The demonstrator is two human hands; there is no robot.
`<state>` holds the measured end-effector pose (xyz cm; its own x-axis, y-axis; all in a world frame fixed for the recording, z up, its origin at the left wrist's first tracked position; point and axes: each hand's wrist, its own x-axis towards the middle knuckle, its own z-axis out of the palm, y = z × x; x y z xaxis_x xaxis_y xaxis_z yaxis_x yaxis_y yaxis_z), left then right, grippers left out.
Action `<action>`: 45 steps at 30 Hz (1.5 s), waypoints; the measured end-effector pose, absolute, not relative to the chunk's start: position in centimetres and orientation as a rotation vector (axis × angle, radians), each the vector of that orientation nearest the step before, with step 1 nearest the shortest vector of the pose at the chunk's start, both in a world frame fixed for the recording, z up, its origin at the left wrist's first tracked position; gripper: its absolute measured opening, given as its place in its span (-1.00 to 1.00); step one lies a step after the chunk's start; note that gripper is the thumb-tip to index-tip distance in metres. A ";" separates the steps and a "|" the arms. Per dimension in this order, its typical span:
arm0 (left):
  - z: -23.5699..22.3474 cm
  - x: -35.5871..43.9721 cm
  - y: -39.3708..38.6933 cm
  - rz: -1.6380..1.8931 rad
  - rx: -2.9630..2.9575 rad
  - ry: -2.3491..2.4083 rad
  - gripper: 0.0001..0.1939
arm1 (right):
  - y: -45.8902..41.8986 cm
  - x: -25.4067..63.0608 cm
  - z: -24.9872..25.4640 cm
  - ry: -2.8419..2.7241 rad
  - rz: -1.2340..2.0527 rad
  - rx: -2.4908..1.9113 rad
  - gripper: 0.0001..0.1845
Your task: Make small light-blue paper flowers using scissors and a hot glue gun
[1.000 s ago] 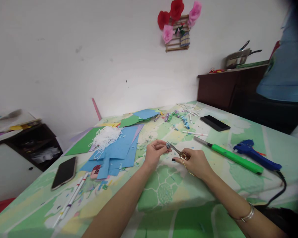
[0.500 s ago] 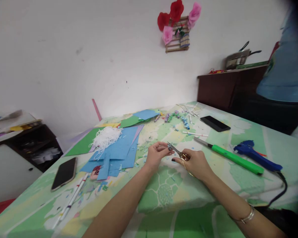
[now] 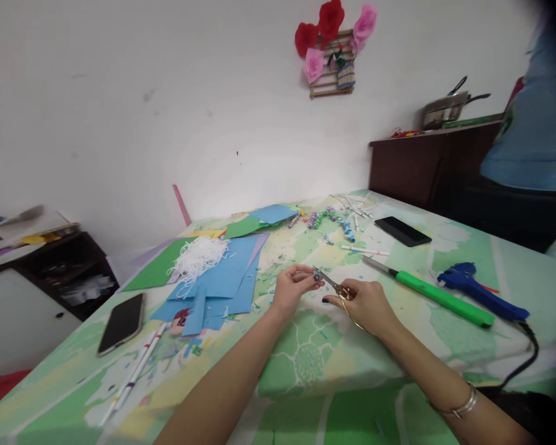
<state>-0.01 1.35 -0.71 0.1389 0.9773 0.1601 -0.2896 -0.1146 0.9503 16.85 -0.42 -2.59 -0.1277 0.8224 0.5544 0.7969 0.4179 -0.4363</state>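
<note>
My right hand [image 3: 364, 303] is closed round the gold handles of a small pair of scissors [image 3: 328, 280]. The blades point up and left, toward the fingertips of my left hand [image 3: 291, 289]. Thumb and fingers of that left hand are pinched together; whatever they hold is too small to make out. Both hands are just above the patterned tablecloth [image 3: 333, 364]. Little paper scraps [image 3: 271, 272] lie scattered beyond them. To the left are blue paper sheets [image 3: 222, 272] with a heap of white string [image 3: 199, 256] on top.
On the right lie a green-handled cutter [image 3: 440, 296], a blue glue gun [image 3: 482, 290] with a black cord and a dark phone [image 3: 402, 230]. Another phone [image 3: 122, 323] and white pens [image 3: 136, 371] are at the left. Curled paper pieces [image 3: 328, 217] sit farther back. A person [image 3: 532, 136] stands at the right.
The view has shifted very slightly. Both hands and the scissors hold nearly the same pose, with the blades still by the left fingertips.
</note>
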 end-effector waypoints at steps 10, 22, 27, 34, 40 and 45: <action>-0.8 -0.3 1.6 1.335 1.171 0.824 -0.75 | -0.5 16.9 -2.4 -1.935 0.047 -1.376 -0.54; -1.0 -0.5 1.8 1.350 1.182 0.848 -0.75 | -0.5 17.0 -2.4 -1.955 0.050 -1.409 -0.55; -1.1 -0.6 2.0 1.350 1.192 0.859 -0.75 | -0.5 17.0 -2.4 -1.960 0.049 -1.404 -0.54; -1.1 -0.7 1.9 1.350 1.191 0.869 -0.73 | -0.5 17.1 -2.4 -1.962 0.050 -1.407 -0.54; -1.0 -0.7 2.0 1.364 1.175 0.881 -0.72 | -0.3 17.1 -2.4 -1.953 0.025 -1.417 -0.51; -1.1 -0.7 2.1 1.396 1.164 0.870 -0.72 | -0.6 17.1 -2.0 -1.922 0.076 -1.418 -0.51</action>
